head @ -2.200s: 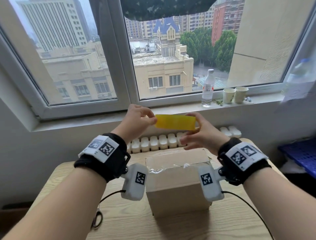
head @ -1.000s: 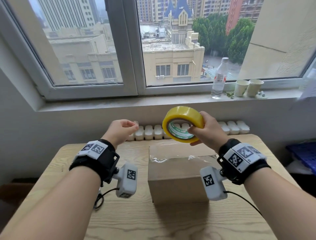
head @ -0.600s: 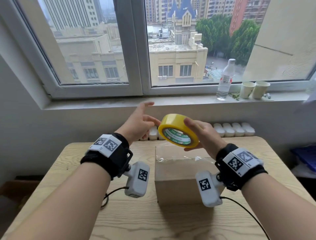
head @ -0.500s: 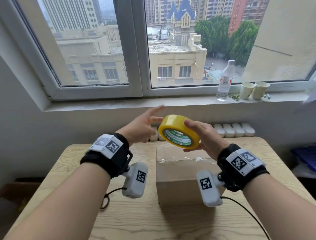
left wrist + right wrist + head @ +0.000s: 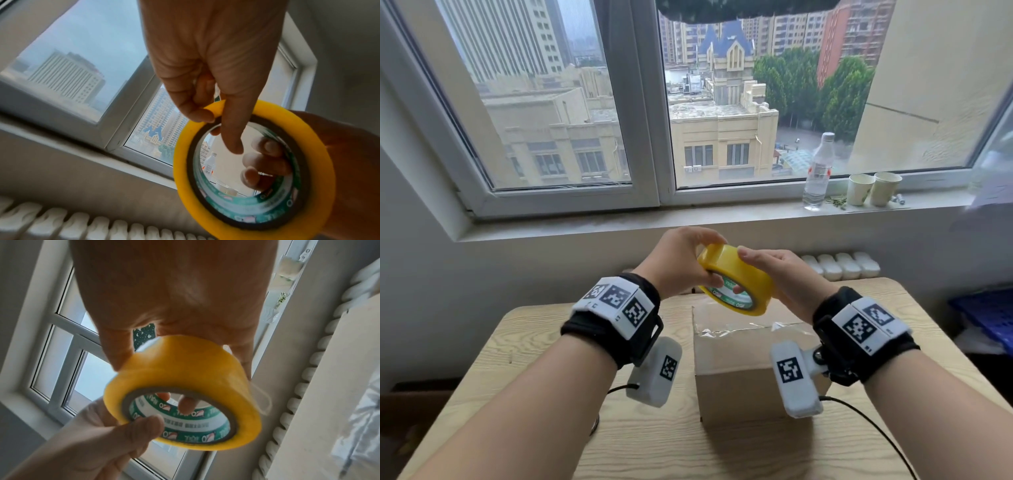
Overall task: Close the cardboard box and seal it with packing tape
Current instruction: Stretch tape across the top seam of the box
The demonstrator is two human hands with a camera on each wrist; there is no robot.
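Tape roll (image 5: 736, 279) gripped between both hands

The yellow tape roll (image 5: 736, 279) hides the far top of the cardboard box (image 5: 736, 377), and the right hand (image 5: 787, 281) covers the roll's right side. The tiny words inside the roll are too blurry to read. Both arms run off the bottom edge.

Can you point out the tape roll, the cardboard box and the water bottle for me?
tape roll (image 5: 748, 274): head view, yellow outer band.
cardboard box (image 5: 732, 394): head view, front wall.
water bottle (image 5: 816, 178): head view, its label, on the windowsill.
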